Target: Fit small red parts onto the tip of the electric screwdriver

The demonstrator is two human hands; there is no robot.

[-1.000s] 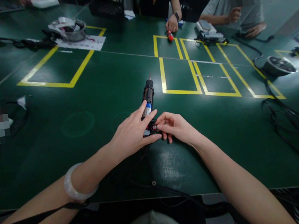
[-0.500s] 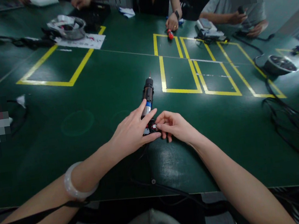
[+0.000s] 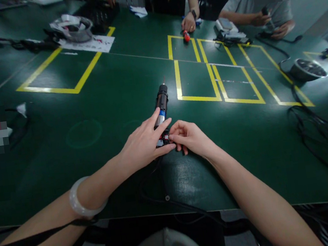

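An electric screwdriver [image 3: 162, 98] lies on the green table with its thin bit pointing away from me. Its body is black, with a blue band and a silver section, and the near end appears uncovered, showing small inner parts [image 3: 163, 139] in red, white and silver. Across the tool's near half, my left hand [image 3: 142, 142] holds it down with fingers spread and the thumb on the near side. My right hand [image 3: 188, 136] is pinched at the right side of the uncovered end, by a small white and red piece. What its fingertips grip is too small to make out.
Yellow tape outlines [image 3: 200, 100] mark the green table [image 3: 121, 76]. A clear bowl [image 3: 74, 28] stands on a paper sheet at the back left. Black cables [image 3: 309, 128] and a round metal dish [image 3: 308, 69] lie to the right. Co-workers' hands [image 3: 188, 23] are across the table.
A co-worker's hand at the back left has moved right, over the black tray. My hands and the screwdriver stay almost in place, with the right fingertips shifted slightly.
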